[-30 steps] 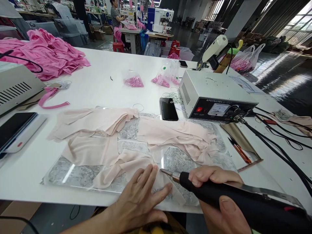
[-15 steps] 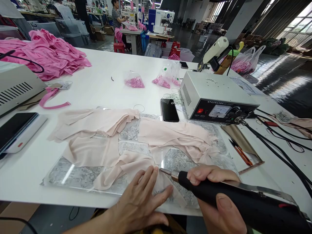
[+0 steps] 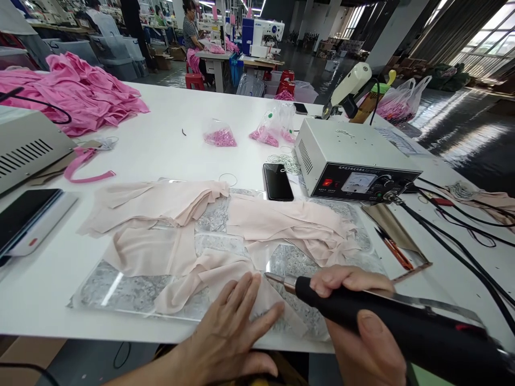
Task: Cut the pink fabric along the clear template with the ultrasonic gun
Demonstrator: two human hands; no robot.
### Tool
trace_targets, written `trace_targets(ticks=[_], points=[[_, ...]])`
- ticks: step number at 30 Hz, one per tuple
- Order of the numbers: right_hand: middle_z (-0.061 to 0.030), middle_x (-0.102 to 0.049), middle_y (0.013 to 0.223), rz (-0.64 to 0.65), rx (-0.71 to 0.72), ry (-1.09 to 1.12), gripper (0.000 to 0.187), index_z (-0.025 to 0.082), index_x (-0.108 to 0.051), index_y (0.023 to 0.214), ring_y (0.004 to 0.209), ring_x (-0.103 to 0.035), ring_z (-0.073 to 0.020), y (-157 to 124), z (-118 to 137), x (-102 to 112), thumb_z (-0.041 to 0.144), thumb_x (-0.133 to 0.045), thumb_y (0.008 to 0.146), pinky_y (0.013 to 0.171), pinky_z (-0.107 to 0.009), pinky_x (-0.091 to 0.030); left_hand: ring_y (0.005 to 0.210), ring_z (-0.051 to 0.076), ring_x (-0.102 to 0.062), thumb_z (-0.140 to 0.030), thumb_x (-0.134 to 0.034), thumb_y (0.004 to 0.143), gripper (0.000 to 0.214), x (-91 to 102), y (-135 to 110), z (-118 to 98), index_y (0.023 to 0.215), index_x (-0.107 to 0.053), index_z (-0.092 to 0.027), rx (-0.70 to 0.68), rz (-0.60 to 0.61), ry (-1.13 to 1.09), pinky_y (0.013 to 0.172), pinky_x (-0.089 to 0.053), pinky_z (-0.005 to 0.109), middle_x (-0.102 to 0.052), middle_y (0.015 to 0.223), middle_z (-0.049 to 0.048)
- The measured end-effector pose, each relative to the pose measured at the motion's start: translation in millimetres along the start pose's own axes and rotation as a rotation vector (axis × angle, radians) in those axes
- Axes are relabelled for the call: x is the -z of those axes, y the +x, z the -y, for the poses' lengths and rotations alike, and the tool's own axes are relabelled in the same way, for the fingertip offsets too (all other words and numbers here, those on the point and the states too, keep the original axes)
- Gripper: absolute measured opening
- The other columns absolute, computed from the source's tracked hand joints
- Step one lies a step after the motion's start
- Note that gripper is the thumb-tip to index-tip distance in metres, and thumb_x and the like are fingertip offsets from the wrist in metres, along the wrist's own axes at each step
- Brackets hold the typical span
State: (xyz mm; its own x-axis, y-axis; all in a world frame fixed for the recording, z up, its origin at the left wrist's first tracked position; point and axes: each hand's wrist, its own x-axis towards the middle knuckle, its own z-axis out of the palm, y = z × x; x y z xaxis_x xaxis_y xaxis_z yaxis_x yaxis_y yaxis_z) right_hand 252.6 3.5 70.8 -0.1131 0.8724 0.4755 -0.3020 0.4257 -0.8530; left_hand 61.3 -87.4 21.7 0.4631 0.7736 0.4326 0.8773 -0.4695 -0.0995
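Note:
My left hand [image 3: 237, 321] lies flat with fingers stretched on a pale pink fabric piece [image 3: 221, 268], pressing it to a clear sheet over a grey marbled board [image 3: 137, 292]. My right hand [image 3: 358, 311] is wrapped round a black handheld ultrasonic cutter [image 3: 386, 316] with a pointed metal tip. That tip sits just right of my left fingertips, over the fabric; whether it touches cannot be told. Beyond my hands lie a stack of pale pink pieces [image 3: 161, 201] at left and another stack [image 3: 285, 220] at right.
A control box [image 3: 358, 155] with a dial stands at right, black cables [image 3: 454, 257] trailing from it. A phone [image 3: 278, 182], bags of small pink parts [image 3: 220, 135], an orange-handled tool [image 3: 396, 252] and a pink fabric heap [image 3: 80, 96] share the table. Another person sits at a sewing machine behind.
The cutter's tip has shifted slightly up, by a small amount. My left hand stays on the fabric. The whole view has moved a little.

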Motion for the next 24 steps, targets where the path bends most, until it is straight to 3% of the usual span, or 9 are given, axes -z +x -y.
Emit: trace_targets(ticks=[2, 4, 6, 8, 12, 17, 20, 24], points=[[-0.0019, -0.06, 0.084, -0.082, -0.04, 0.023, 0.016, 0.022, -0.058, 0.095, 0.072, -0.058, -0.0164, -1, 10, 2, 0.034, -0.055, 0.084, 0.067, -0.036, -0.055, 0.125, 0.039, -0.05, -0.074, -0.036, 0.09, 0.074, 5.7, 0, 4, 0.143, -0.047, -0.024, -0.021, 0.025, -0.045, 0.093, -0.044, 0.047, -0.052, 0.137, 0.0218], [-0.001, -0.058, 0.08, -0.149, -0.051, 0.04, 0.017, 0.022, -0.059, 0.092, 0.068, -0.056, -0.0152, -3, 19, 4, 0.036, -0.057, 0.083, 0.064, -0.034, -0.054, 0.126, 0.034, -0.05, -0.056, -0.044, 0.098, 0.055, 13.3, 3, 11, 0.139, -0.05, -0.021, -0.025, 0.045, -0.109, 0.096, -0.045, 0.043, -0.052, 0.138, 0.0183], [-0.0004, -0.057, 0.073, -0.146, -0.026, 0.047, 0.017, 0.021, -0.06, 0.089, 0.062, -0.054, -0.0144, -7, 26, 8, 0.037, -0.058, 0.082, 0.058, -0.032, -0.054, 0.121, 0.027, -0.054, -0.032, -0.045, 0.102, 0.036, 19.9, 9, 21, 0.133, -0.055, -0.016, -0.016, 0.055, -0.181, 0.097, -0.046, 0.037, -0.058, 0.133, 0.0149], [-0.0009, -0.057, 0.069, -0.083, 0.003, 0.046, 0.017, 0.021, -0.061, 0.089, 0.058, -0.054, -0.0144, -12, 28, 12, 0.036, -0.057, 0.083, 0.054, -0.031, -0.053, 0.112, 0.022, -0.059, -0.016, -0.04, 0.101, 0.031, 22.9, 16, 33, 0.125, -0.059, -0.012, -0.049, 0.061, -0.258, 0.095, -0.047, 0.034, -0.065, 0.121, 0.0126], [-0.0035, -0.061, 0.073, -0.02, 0.029, 0.04, 0.017, 0.02, -0.061, 0.094, 0.063, -0.058, -0.0167, -19, 23, 22, 0.032, -0.054, 0.083, 0.055, -0.033, -0.055, 0.102, 0.019, -0.061, -0.013, -0.038, 0.102, 0.029, 19.1, 32, 53, 0.117, -0.062, -0.011, -0.245, 0.124, -0.334, 0.09, -0.047, 0.031, -0.068, 0.113, 0.0103], [-0.0035, -0.063, 0.079, -0.062, 0.039, -0.008, 0.017, 0.021, -0.059, 0.095, 0.067, -0.058, -0.0173, -12, 13, 35, 0.033, -0.056, 0.084, 0.062, -0.037, -0.054, 0.091, 0.018, -0.059, -0.011, -0.047, 0.097, 0.03, 9.9, 56, 60, 0.125, -0.056, -0.008, -0.446, 0.294, -0.177, 0.083, -0.048, 0.03, -0.064, 0.117, 0.0113], [-0.0027, -0.063, 0.08, -0.145, 0.063, -0.043, 0.016, 0.021, -0.061, 0.092, 0.067, -0.058, -0.0174, -1, 12, 40, 0.031, -0.059, 0.081, 0.066, -0.038, -0.053, 0.085, 0.017, -0.058, -0.01, -0.048, 0.096, 0.031, -2.0, 74, 57, 0.125, -0.055, -0.01, -0.444, 0.337, -0.104, 0.076, -0.049, 0.03, -0.062, 0.113, 0.0108], [-0.0022, -0.061, 0.074, -0.237, 0.135, -0.048, 0.02, 0.02, -0.063, 0.088, 0.059, -0.054, -0.0164, 2, 22, 42, 0.034, -0.059, 0.074, 0.058, -0.036, -0.052, 0.078, 0.019, -0.057, -0.016, -0.042, 0.1, 0.022, -18.7, 95, 57, 0.113, -0.059, -0.008, -0.337, 0.314, -0.096, 0.063, -0.048, 0.029, -0.062, 0.097, 0.0103]])
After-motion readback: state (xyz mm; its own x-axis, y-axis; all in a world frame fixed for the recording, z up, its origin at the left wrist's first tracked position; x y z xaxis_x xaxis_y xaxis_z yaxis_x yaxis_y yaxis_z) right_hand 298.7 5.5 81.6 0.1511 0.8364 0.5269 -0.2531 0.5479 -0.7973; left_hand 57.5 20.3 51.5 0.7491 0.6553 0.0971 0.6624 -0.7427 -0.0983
